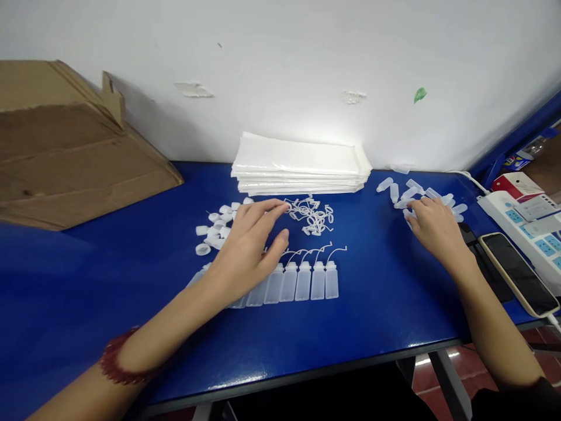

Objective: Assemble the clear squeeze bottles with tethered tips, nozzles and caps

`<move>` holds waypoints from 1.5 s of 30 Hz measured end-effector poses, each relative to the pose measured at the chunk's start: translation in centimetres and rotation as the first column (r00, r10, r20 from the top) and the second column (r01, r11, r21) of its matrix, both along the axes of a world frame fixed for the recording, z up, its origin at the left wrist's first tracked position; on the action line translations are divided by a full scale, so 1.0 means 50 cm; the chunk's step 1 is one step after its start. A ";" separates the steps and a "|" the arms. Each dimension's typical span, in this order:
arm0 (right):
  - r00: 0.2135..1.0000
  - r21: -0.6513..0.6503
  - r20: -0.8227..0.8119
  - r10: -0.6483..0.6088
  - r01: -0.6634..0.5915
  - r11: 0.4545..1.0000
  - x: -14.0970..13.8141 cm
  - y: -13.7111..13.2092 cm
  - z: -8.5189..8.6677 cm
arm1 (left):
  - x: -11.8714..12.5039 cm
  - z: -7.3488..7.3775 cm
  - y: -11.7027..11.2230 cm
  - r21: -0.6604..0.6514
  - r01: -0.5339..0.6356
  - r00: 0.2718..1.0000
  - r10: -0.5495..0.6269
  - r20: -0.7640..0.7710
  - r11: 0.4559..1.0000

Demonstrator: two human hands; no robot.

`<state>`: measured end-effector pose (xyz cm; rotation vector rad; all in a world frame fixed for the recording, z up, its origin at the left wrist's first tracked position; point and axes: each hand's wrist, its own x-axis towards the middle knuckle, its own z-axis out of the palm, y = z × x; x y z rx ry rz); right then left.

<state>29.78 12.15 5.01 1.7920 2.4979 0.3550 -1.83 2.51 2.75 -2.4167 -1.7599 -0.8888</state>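
Observation:
My left hand hovers over a row of small translucent plastic bottles lying side by side on the blue table. Its fingers are spread and stretch toward a tangle of white plastic loops, with nothing held. A pile of white caps lies just left of that hand. My right hand rests palm down at the right, fingertips on a heap of loose small bottles; whether it grips one is hidden.
A stack of white plastic bags lies against the wall. A flattened cardboard box fills the back left. At the right edge sit a phone and a white power strip.

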 end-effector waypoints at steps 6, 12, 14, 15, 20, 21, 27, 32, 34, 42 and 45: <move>0.998 -0.053 0.050 -0.033 0.036 0.998 -0.006 -0.006 0.009 | 0.000 -0.002 -0.001 0.062 -0.006 0.999 0.008 -0.041 0.998; 0.998 -0.051 0.058 -0.027 0.030 0.998 -0.009 -0.010 0.008 | 0.007 -0.007 0.000 -0.004 0.065 0.996 -0.065 -0.064 0.998; 0.998 -0.042 0.055 -0.014 0.017 0.999 -0.011 -0.012 0.006 | 0.007 -0.002 -0.002 0.027 0.045 0.998 -0.044 -0.036 0.999; 0.999 -0.036 0.049 -0.008 0.010 0.999 -0.011 -0.013 0.005 | 0.007 0.002 -0.003 0.049 0.031 0.999 -0.030 -0.015 0.998; 0.990 0.007 -0.134 0.047 -0.047 0.999 -0.010 -0.007 0.000 | 0.011 0.013 -0.006 0.118 -0.057 0.981 0.034 0.193 0.991; 0.968 0.007 -0.235 0.084 -0.084 0.996 -0.011 -0.007 0.000 | 0.013 0.014 -0.006 0.126 -0.064 0.971 0.033 0.237 0.990; 0.461 -0.130 -0.882 0.103 -0.447 0.885 -0.054 -0.057 0.012 | 0.036 0.021 -0.022 0.136 -0.025 0.914 -0.033 0.403 0.990; 0.224 -0.299 -0.954 -0.198 -0.683 0.666 -0.105 -0.130 0.016 | 0.075 0.030 -0.054 0.080 0.025 0.838 -0.065 0.541 0.996; 0.196 -0.306 -0.950 -0.243 -0.733 0.607 -0.117 -0.147 0.010 | 0.088 0.034 -0.064 0.106 0.057 0.852 -0.104 0.513 0.993; 0.101 -0.177 -0.983 -0.155 -0.763 0.622 -0.130 -0.160 -0.016 | 0.099 0.041 -0.075 0.133 0.168 0.869 -0.211 0.448 0.977; 0.088 -0.133 -0.991 -0.102 -0.735 0.665 -0.132 -0.158 -0.018 | 0.099 0.041 -0.076 0.129 0.209 0.859 -0.245 0.448 0.969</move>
